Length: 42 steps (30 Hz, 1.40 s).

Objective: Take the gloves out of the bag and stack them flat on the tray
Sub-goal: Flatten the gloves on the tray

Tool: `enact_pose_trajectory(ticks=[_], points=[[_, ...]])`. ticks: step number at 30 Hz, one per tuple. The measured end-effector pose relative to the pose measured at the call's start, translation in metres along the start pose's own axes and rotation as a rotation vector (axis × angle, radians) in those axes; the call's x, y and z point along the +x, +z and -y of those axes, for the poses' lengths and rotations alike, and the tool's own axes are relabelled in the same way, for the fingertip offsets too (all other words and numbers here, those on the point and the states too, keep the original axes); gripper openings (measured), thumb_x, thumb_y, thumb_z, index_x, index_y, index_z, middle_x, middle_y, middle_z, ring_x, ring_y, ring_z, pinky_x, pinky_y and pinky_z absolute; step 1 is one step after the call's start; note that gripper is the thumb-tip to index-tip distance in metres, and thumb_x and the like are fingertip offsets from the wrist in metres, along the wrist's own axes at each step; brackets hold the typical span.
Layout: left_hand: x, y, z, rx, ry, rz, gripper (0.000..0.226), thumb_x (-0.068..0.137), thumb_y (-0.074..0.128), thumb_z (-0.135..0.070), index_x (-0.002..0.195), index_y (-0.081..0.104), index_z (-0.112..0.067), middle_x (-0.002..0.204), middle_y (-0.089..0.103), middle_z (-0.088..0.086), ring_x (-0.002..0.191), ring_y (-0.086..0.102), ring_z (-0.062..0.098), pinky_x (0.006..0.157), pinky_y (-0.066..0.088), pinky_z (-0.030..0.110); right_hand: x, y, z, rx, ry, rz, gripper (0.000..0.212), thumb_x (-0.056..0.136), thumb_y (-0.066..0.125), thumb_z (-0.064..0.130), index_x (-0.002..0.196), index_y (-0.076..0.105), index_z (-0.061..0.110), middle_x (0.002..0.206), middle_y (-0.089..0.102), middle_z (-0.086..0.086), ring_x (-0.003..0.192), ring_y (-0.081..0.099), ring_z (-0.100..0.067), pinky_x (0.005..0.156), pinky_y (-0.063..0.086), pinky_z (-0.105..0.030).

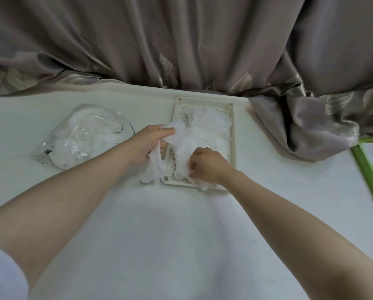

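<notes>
A cream perforated tray (232, 148) lies on the white table, with thin white gloves (209, 128) piled on it. My left hand (147, 145) grips a crumpled white glove (155, 167) at the tray's left edge; part of it hangs down onto the table. My right hand (207, 164) pinches another glove at the tray's near end, fingers curled over it. A clear plastic bag (84, 135) holding more white gloves lies to the left of the tray.
A taupe curtain (181, 40) hangs behind the table and drapes onto it at the right (300, 126). A green-edged board (369, 169) lies at the far right edge. White tabletop (181, 234) stretches toward me.
</notes>
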State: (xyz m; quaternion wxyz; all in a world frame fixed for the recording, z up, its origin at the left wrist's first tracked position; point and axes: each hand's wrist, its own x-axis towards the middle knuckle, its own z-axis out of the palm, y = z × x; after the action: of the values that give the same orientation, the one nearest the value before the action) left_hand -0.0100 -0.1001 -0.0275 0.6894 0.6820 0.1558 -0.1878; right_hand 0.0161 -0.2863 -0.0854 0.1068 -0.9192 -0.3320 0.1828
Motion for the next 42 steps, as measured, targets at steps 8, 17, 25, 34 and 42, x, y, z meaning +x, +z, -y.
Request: enact_pose_trajectory(ticks=[8,17,25,34,42], points=[[0.008,0.002,-0.002,-0.010,-0.018,-0.024,0.033,0.095,0.049,-0.017,0.063,0.051,-0.019,0.041,0.033,-0.007,0.034,0.029,0.006,0.037,0.021,0.018,0.000,-0.025,-0.009,0.461,0.162,-0.094,0.008,0.087,0.061,0.018,0.083,0.063,0.012,0.094,0.060,0.002,0.088,0.053,-0.014,0.070,0.040,-0.020],[0.022,0.006,-0.005,-0.092,-0.032,-0.091,0.033,0.095,0.050,-0.014,0.062,0.051,-0.018,0.038,0.042,-0.008,0.030,0.038,0.004,0.035,0.028,0.012,0.047,-0.073,-0.053,0.288,0.417,-0.319,0.019,0.092,0.051,0.014,0.098,0.067,0.004,0.095,0.062,-0.008,0.088,0.055,-0.023,0.064,0.036,-0.026],[0.039,0.006,0.001,-0.020,-0.043,-0.128,0.023,0.094,0.052,-0.019,0.071,0.056,-0.015,0.056,0.054,-0.002,0.045,0.049,0.008,0.038,0.032,0.013,0.029,-0.047,-0.037,0.035,-0.003,-0.562,0.041,0.086,0.044,0.039,0.109,0.062,0.009,0.119,0.055,-0.011,0.108,0.049,-0.033,0.088,0.033,-0.038],[0.043,0.008,0.004,-0.008,-0.060,-0.143,0.018,0.095,0.051,-0.019,0.082,0.062,-0.015,0.060,0.059,-0.002,0.052,0.052,0.011,0.045,0.037,0.018,0.038,-0.022,-0.030,-0.173,0.162,-0.181,0.042,0.094,0.045,0.021,0.135,0.042,0.017,0.130,0.054,-0.005,0.136,0.028,-0.024,0.115,-0.003,-0.044],[0.048,0.003,0.013,-0.157,-0.172,-0.098,0.027,0.099,0.041,-0.021,0.116,0.055,-0.006,0.100,0.068,0.020,0.068,0.068,0.022,0.062,0.054,0.027,0.042,-0.045,-0.043,0.147,0.357,-0.245,0.025,0.093,0.041,0.017,0.103,0.064,0.016,0.099,0.066,0.001,0.102,0.055,-0.023,0.101,0.025,-0.035]])
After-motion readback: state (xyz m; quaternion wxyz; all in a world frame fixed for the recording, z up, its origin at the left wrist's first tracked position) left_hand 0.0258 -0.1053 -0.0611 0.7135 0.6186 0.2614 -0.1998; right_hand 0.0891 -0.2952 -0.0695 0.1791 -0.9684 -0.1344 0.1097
